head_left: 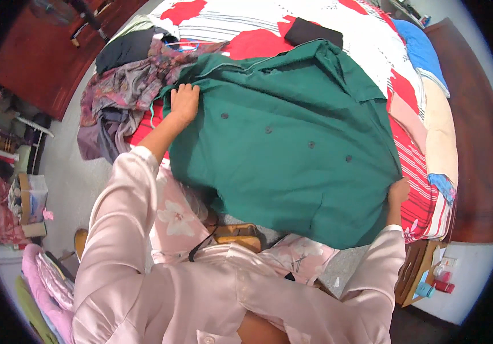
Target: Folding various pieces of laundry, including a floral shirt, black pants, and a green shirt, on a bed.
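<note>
A dark green garment [272, 163] with several dark buttons lies spread over the near side of a bed [422, 215], its lower edge hanging towards my lap. At its left part, my left hand [185, 102] is closed on the fabric. On the right edge, lower down, my right hand [399, 190] grips the cloth. The garment's collar or folded upper part points to the far side of the bed. Just beyond it lies a folded black cloth [315, 32].
Crumpled patterned clothes [121, 86] and a dark garment [126, 50] lie at the bed's left. Blue [420, 51] and cream cloths [439, 129] line the right edge. A wooden bedside unit [414, 271] with small bottles stands lower right.
</note>
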Available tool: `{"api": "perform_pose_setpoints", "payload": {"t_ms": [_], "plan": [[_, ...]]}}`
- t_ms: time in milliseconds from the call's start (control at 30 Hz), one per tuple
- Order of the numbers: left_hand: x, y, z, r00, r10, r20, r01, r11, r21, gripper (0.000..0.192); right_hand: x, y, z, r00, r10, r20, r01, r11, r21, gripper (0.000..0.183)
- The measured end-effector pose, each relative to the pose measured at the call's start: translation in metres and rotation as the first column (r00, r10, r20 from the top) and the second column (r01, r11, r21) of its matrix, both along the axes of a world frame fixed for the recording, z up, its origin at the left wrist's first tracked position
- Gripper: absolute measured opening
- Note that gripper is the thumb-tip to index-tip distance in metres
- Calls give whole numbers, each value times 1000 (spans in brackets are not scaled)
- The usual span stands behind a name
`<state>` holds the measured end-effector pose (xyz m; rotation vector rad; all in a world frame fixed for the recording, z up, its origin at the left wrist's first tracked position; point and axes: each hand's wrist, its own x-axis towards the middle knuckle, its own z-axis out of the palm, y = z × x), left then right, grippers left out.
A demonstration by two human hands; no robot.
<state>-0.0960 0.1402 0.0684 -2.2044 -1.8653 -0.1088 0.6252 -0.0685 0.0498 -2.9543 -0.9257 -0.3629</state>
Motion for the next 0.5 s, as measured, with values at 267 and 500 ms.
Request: {"api": "perform_pose_setpoints", "payload": {"t_ms": [267,500], "plan": [[69,49,41,771,-392,503,252,912,324,28,-85,77,21,667,728,159,-743,633,218,24],[159,114,45,867,-112,486,223,958,-178,64,-169,99,-17,837,531,-134,-533,846,19,63]]}}
